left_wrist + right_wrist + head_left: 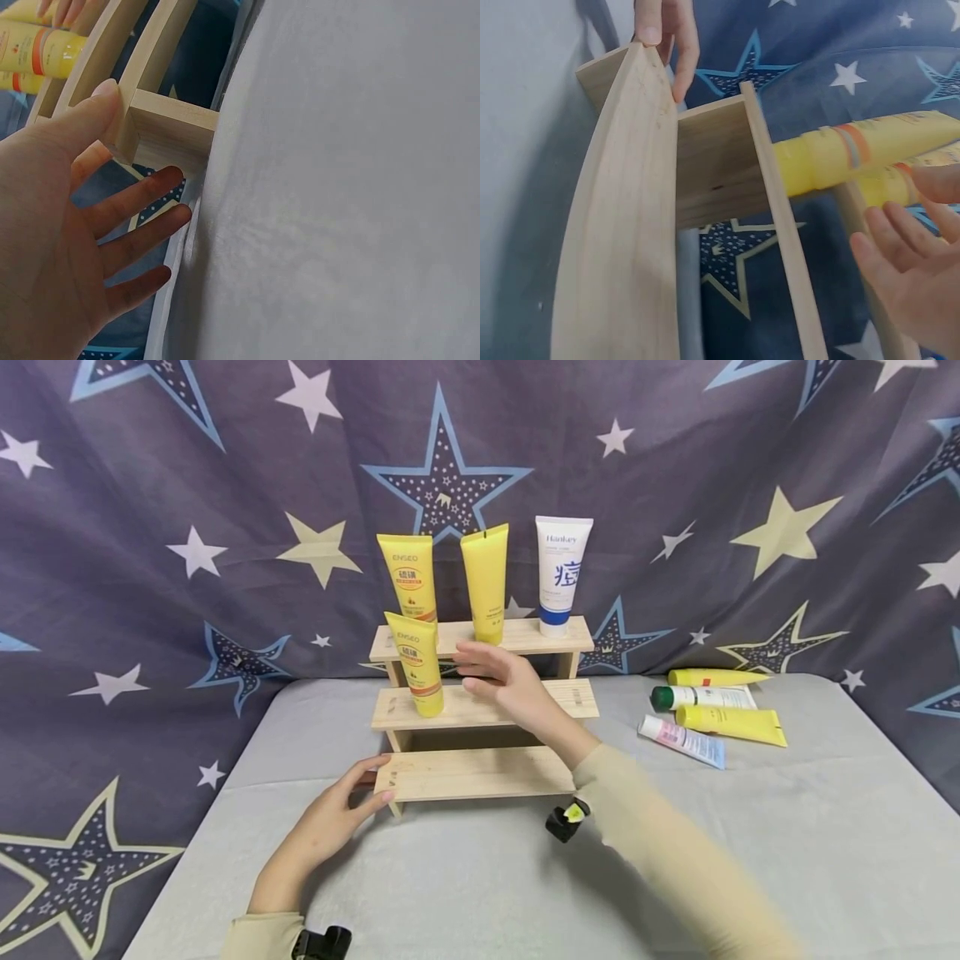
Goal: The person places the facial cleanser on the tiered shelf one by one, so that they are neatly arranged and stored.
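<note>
A three-step wooden stand (480,774) stands on the covered table. My left hand (330,818) holds the left end of its lowest step between thumb and index finger; in the left wrist view the other fingers spread free. My right hand (517,689) hovers over the middle step, fingers extended and holding nothing, right of a yellow tube (417,668) that stands upright there. On the top step stand another yellow ENSEO tube (407,568), partly hidden behind it, a plainer yellow tube (486,581), and a white Hankey tube (561,568) with a blue base.
Several tubes lie to the right of the stand: a yellow tube (731,724), a white tube with a green cap (708,697), a pink-and-blue tube (684,742) and one more yellow tube (712,677). A star-patterned curtain (247,527) hangs behind the grey-covered table (840,827).
</note>
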The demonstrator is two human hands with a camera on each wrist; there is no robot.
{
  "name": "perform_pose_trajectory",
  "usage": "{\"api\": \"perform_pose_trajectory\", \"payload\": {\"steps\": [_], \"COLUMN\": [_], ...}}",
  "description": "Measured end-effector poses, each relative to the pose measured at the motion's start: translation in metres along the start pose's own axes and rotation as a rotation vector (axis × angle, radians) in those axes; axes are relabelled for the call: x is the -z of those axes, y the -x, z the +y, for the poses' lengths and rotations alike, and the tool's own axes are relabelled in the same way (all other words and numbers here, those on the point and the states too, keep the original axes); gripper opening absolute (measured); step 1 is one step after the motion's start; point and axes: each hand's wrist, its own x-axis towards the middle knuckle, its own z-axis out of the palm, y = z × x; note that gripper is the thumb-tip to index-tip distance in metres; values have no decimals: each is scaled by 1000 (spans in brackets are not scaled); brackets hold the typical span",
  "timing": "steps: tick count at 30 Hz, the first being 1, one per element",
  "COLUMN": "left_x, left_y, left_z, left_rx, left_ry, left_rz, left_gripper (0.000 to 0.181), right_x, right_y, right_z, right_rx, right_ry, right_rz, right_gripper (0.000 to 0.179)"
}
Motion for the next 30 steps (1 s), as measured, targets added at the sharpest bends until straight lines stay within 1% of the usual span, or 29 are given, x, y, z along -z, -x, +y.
{"api": "perform_pose_trajectory", "payload": {"steps": [7, 11, 15, 18, 20, 23, 28, 30], "left_x": [-3, -3, -1, 0, 0, -1, -3, -3], "left_y": [-1, 0, 0, -1, -1, -1, -1, -1], "left_z": [-5, -5, -3, -1, 0, -1, -3, -3], "left_rx": [-13, -20, -21, -22, -23, -30, -49, -59], "left_ry": [1, 2, 7, 9, 13, 15, 14, 12], "left_rz": [7, 9, 8, 8, 11, 16, 31, 37], "left_gripper": [62, 61, 61, 63, 63, 64, 63, 64], "right_x": [21, 31, 40, 48, 54, 64, 80, 85], "right_y": [29, 48, 69, 85, 94, 108, 130, 138], "right_z": [-6, -7, -3, 1, 5, 10, 22, 26], "right_rx": [-56, -40, -26, -45, -55, -68, -109, -106], "right_ry": [-3, 22, -6, -28, -20, 14, 111, 150], "right_rz": [44, 84, 156, 220, 259, 292, 303, 307], "right_gripper": [43, 39, 36, 36, 37, 38, 35, 34]}}
